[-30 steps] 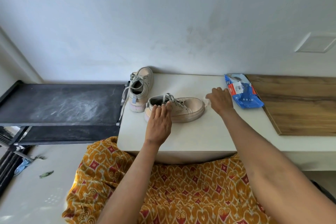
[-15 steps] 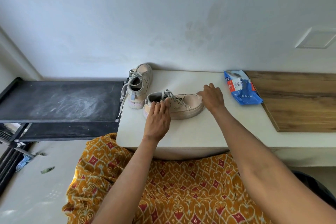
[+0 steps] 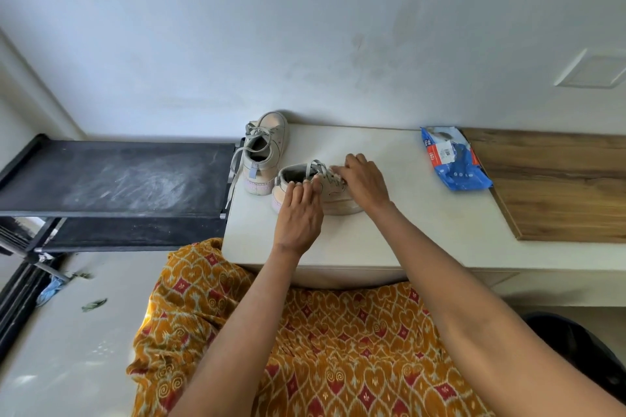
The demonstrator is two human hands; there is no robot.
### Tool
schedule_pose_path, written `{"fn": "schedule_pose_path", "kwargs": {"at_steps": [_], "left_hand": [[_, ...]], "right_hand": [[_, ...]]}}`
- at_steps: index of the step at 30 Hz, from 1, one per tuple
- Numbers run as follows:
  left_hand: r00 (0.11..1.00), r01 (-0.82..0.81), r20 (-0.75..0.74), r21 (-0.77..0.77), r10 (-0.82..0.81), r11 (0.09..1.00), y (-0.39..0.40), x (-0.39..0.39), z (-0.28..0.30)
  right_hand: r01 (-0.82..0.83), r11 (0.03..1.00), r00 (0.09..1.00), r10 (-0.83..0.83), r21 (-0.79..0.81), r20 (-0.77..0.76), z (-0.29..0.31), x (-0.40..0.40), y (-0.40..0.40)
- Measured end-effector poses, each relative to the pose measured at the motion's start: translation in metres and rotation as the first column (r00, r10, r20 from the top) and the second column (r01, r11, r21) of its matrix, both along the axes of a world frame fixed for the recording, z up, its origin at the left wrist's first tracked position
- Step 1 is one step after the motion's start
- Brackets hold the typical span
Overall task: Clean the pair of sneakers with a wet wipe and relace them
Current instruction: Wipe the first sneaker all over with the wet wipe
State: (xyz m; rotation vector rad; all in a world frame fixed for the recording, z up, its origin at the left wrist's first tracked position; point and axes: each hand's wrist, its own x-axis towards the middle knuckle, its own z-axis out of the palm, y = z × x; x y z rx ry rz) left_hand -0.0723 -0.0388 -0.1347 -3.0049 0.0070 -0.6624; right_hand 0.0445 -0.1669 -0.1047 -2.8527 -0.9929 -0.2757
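Two sneakers sit on the tabletop (image 3: 389, 230): far sneaker (image 3: 266, 149) untouched at left; near sneaker (image 3: 318, 191) steadied by the left hand (image 3: 299, 213), its grip clamping the collar. Right hand (image 3: 364, 181) has slid from toe onto laces, wipe barely visible beneath, grip unclear. Cleaning continues; wipes pack (image 3: 452, 159) lies far right.

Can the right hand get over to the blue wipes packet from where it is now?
Probably yes. The right hand rests on the near sneaker, and only bare white tabletop lies between it and the blue wipes packet to its right.
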Motion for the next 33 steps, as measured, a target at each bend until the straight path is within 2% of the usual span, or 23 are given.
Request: {"fn": "schedule_pose_path", "kwargs": {"at_steps": [3,6,8,10,14,16,18,20,22,26,28,29,31,33], "left_hand": [[1.000,0.015,0.002,0.011,-0.015,1.000,0.002,0.000,0.001],[1.000,0.025,0.004,0.024,-0.025,0.999,0.002,0.000,0.001],[1.000,0.024,0.013,0.016,-0.024,1.000,0.001,0.001,-0.001],[1.000,0.013,0.010,0.017,-0.013,1.000,0.000,0.001,-0.002],[1.000,0.013,0.006,0.024,-0.013,1.000,0.003,0.002,-0.003],[0.999,0.028,0.013,0.047,-0.029,0.998,0.004,0.001,-0.003],[0.999,0.040,0.016,0.061,-0.041,0.997,0.004,0.000,-0.004],[0.999,0.049,0.014,0.056,-0.050,0.997,0.005,-0.001,-0.003],[0.999,0.044,0.012,0.047,-0.045,0.998,0.005,0.000,-0.001],[1.000,0.026,0.005,-0.001,-0.026,1.000,0.002,0.001,0.002],[1.000,0.025,0.005,-0.001,-0.025,1.000,0.002,0.000,0.001],[1.000,0.026,0.007,0.003,-0.026,1.000,0.002,0.000,0.002],[0.999,0.042,0.007,0.009,-0.042,0.999,0.003,-0.002,0.002],[0.998,0.056,0.010,0.037,-0.056,0.998,0.004,-0.004,0.002]], "right_hand": [[0.002,0.998,0.995,0.004,-0.061,0.100,0.001,0.010,-0.023],[0.069,0.972,0.997,-0.058,-0.224,0.053,0.012,0.027,-0.042],[0.149,0.954,0.989,-0.145,-0.260,0.032,0.018,0.033,-0.043],[0.172,0.956,0.984,-0.178,-0.237,-0.004,0.025,0.031,-0.033],[0.053,0.999,0.998,-0.053,-0.011,-0.023,0.026,0.012,-0.008],[0.002,0.999,1.000,-0.002,-0.053,0.010,0.014,0.002,-0.009],[0.112,0.991,0.994,-0.111,-0.071,0.012,0.009,0.000,-0.018],[0.240,0.965,0.967,-0.247,-0.106,-0.058,0.014,0.004,-0.023],[0.290,0.947,0.951,-0.302,-0.139,-0.070,0.021,0.005,-0.020],[0.386,0.922,0.917,-0.386,-0.021,-0.102,0.007,-0.019,0.002],[0.328,0.945,0.942,-0.327,-0.001,-0.081,-0.003,-0.029,-0.001],[0.249,0.968,0.966,-0.250,-0.026,-0.064,-0.003,-0.029,-0.009],[0.024,0.988,0.996,-0.037,-0.151,-0.084,0.008,-0.022,-0.030],[-0.152,0.945,0.985,0.122,-0.291,-0.121,0.023,-0.007,-0.048]]}}
